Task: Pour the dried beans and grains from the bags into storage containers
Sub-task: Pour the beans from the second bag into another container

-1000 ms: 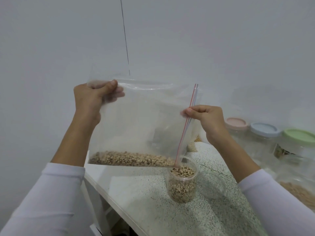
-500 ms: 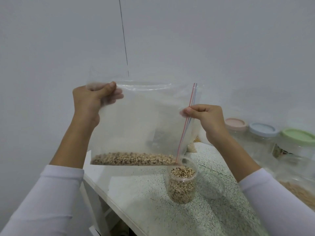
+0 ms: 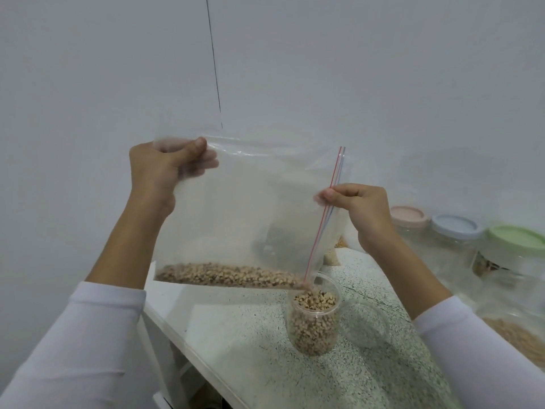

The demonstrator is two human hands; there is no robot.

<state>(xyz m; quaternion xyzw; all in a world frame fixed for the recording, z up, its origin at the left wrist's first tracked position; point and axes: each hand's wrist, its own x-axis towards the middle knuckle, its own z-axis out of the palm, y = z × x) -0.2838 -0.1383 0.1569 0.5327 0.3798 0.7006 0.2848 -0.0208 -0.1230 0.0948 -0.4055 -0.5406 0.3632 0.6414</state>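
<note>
Speckled counter [image 3: 253,343], white-edged, below both hands. Clear zip bag [image 3: 244,208], held up sideways above the counter between the two hands, its red-and-blue zip strip [image 3: 324,211] running down the right-hand side to the lowest corner. Left hand [image 3: 160,169]: grip clamped on the upper left corner of the bag, thumb in front of the film and the fingers curled behind it, seen blurred through the plastic. Right hand [image 3: 358,206]: grip closed in a pinch on the zip edge about halfway down, thumb and curled fingers together on the film. Dried beans [image 3: 227,274], pale with dark spots, lie in a low band along the bottom fold of the bag, below the left grip and sloping toward the corner under the right grip. Open clear jar [image 3: 314,317], standing on the counter directly beneath that corner, is nearly full of the same beans; the bag's corner sits at its rim. Clear lid [image 3: 365,324] lies on the counter just right of the jar. Farther right of the right grip stand three closed jars with a pink lid [image 3: 408,215], a blue lid [image 3: 455,225] and a green lid [image 3: 516,239]; their contents cannot be told. Another bag of grain [image 3: 516,338] lies at the right edge, under the right sleeve.
</note>
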